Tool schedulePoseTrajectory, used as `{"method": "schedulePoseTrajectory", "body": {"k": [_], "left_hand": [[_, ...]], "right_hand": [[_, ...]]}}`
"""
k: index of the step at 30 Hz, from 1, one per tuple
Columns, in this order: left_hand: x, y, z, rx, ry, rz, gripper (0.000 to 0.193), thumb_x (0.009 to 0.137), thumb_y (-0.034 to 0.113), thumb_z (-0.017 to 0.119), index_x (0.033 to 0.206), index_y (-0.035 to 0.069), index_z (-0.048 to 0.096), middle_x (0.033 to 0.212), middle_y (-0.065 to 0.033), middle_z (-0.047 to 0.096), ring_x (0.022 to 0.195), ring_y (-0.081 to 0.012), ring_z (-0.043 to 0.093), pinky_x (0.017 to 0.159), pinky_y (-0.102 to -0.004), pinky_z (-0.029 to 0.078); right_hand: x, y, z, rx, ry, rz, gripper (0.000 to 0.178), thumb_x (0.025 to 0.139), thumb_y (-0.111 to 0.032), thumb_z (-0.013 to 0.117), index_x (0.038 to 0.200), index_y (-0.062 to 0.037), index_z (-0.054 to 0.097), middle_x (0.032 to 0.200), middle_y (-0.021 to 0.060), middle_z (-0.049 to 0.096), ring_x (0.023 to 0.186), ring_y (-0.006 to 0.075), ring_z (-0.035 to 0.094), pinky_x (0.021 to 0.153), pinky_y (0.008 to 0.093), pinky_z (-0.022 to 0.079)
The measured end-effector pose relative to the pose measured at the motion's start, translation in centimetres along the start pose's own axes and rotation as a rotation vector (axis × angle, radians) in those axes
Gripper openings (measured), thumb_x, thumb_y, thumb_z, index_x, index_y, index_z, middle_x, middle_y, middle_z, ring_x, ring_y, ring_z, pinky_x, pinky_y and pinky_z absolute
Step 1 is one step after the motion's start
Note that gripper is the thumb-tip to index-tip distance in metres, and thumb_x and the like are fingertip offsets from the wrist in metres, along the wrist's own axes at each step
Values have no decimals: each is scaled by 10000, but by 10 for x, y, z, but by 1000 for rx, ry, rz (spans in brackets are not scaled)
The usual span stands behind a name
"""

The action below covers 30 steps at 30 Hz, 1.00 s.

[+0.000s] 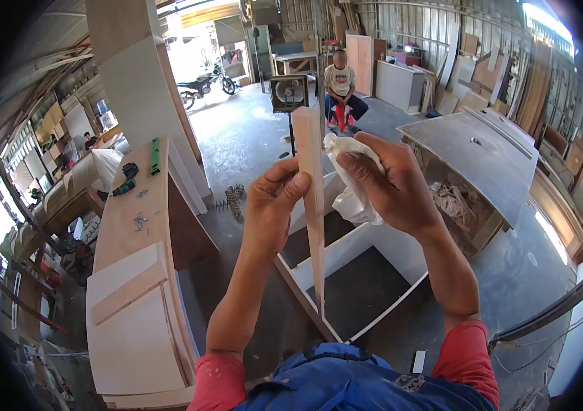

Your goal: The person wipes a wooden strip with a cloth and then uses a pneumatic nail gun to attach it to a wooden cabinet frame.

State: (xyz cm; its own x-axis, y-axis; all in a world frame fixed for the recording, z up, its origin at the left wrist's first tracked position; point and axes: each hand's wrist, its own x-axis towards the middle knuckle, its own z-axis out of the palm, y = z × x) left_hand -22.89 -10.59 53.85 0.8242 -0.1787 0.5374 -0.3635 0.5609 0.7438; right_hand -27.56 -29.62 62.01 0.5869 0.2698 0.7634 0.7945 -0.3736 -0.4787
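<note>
My left hand (272, 200) is closed around a long pale wooden strip (314, 205), thumb across its near face. The strip stands nearly upright in front of me, and its lower end reaches down toward a frame. In my right hand (404, 188) is a crumpled white plastic pouch (354, 179), gripped between thumb and fingers. The pouch's narrow upper end is close to the strip's side; I cannot tell whether they touch. Below both hands lies a white-edged wooden box frame (390, 246) with dark openings.
At left, a long wooden panel (127, 226) carries a green level (155, 156), a cordless drill (125, 179) and screws (140, 221). A large board-topped table (473, 154) stands at right. Farther off are a seated person (340, 82), a fan (289, 92) and a motorcycle (206, 85).
</note>
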Motion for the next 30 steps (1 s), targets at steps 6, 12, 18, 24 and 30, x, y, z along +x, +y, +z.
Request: {"method": "schedulePoseTrajectory", "body": {"k": [6, 12, 18, 24, 30], "left_hand": [[0, 0, -1, 27, -17, -11, 296, 940, 127, 718, 1202, -3, 672, 1059, -45, 715, 961, -100, 646, 885, -250, 515], [4, -8, -2, 29, -35, -5, 327, 948, 164, 706, 1211, -20, 646, 1055, -109, 725, 1004, -169, 693, 914, -286, 549], [11, -8, -7, 65, -11, 23, 301, 968, 158, 674, 1206, -24, 644, 1057, -114, 726, 987, -174, 696, 912, -293, 550], [17, -5, -7, -16, 5, -27, 296, 927, 107, 726, 1184, -29, 674, 1062, -72, 725, 972, -120, 653, 905, -261, 516], [12, -3, -2, -3, 14, -23, 316, 906, 124, 757, 1171, -30, 681, 1051, -81, 726, 960, -128, 657, 890, -268, 516]], "right_hand": [[11, 2, 7, -121, 53, -90, 321, 995, -262, 626, 894, 43, 620, 668, 196, 605, 571, 353, 611, 535, 396, 434], [12, 0, 6, -147, 103, -91, 299, 995, -247, 630, 880, 29, 616, 642, 169, 578, 529, 296, 592, 522, 380, 428], [1, 2, 2, -134, 245, -136, 258, 992, -205, 628, 868, 20, 608, 622, 149, 549, 511, 259, 561, 517, 362, 421], [-23, 17, 9, -213, -18, 40, 263, 973, -230, 653, 869, 8, 611, 645, 169, 583, 547, 345, 567, 541, 401, 434], [-41, 33, 28, -235, -69, 61, 255, 969, -250, 650, 904, -8, 603, 682, 194, 616, 615, 384, 610, 595, 463, 446]]}}
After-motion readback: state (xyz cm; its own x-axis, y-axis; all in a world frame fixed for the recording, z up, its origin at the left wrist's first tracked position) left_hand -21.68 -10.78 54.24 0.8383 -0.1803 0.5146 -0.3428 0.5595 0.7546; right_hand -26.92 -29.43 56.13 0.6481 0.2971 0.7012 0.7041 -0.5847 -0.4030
